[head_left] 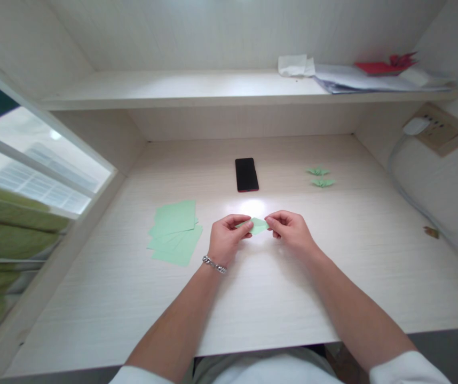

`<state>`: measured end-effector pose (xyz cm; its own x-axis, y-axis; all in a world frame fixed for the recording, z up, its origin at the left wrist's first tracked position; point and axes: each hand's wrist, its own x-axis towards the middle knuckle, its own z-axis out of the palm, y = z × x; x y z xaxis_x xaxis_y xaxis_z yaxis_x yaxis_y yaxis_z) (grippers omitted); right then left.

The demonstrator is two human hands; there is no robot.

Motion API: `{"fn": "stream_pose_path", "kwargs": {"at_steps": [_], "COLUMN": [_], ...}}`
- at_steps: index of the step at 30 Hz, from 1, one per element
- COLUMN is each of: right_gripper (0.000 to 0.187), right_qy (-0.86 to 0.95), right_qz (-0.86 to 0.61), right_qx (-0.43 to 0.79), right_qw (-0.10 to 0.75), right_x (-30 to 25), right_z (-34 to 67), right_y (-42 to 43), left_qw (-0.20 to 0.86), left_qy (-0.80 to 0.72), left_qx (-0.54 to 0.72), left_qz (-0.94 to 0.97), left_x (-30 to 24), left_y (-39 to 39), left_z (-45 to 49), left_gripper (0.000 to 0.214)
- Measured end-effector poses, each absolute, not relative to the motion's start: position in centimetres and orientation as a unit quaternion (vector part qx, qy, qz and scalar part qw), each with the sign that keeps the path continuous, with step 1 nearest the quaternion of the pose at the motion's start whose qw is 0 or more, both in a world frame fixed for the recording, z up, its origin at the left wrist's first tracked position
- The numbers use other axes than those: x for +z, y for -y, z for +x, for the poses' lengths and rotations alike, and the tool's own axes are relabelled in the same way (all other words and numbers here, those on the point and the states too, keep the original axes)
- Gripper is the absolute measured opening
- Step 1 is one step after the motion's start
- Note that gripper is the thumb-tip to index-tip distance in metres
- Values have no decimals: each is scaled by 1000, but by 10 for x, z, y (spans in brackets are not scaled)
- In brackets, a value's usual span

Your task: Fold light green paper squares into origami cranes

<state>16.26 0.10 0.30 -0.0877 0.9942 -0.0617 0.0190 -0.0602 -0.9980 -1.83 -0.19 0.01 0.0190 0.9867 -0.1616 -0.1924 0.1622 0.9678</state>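
Observation:
A small piece of folded green paper is held between my two hands over the middle of the desk. My left hand pinches its left end between thumb and fingers; a silver chain bracelet is on that wrist. At the right corner, the thumb and forefinger of my right hand are closed on the same paper. Part of the paper is hidden behind my left thumb. Left of my hands lies a loose, fanned pile of green paper sheets. Two folded green paper cranes rest at the right.
A black phone lies beyond my hands. The shelf above bears white papers, tissue and a red folded paper piece. A plugged-in charger trails its cable down the right side. A window and green curtain are at left.

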Motion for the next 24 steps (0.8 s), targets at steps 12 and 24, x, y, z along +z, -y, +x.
{"fn": "stream_pose_path", "kwargs": {"at_steps": [12, 24], "right_gripper": [29, 24], "right_qy": [523, 531], "right_qz": [-502, -493], "right_qx": [550, 509], "right_qw": [414, 464], "right_x": [-6, -3], "right_z": [154, 155], "right_y": [2, 4], "left_qw": [571, 531], "left_qy": [-493, -488], "left_qx": [485, 478], "left_qz": [442, 500], "left_x": [2, 4], "left_y": [6, 8], "left_z": [-13, -14], "left_gripper": [32, 26]}}
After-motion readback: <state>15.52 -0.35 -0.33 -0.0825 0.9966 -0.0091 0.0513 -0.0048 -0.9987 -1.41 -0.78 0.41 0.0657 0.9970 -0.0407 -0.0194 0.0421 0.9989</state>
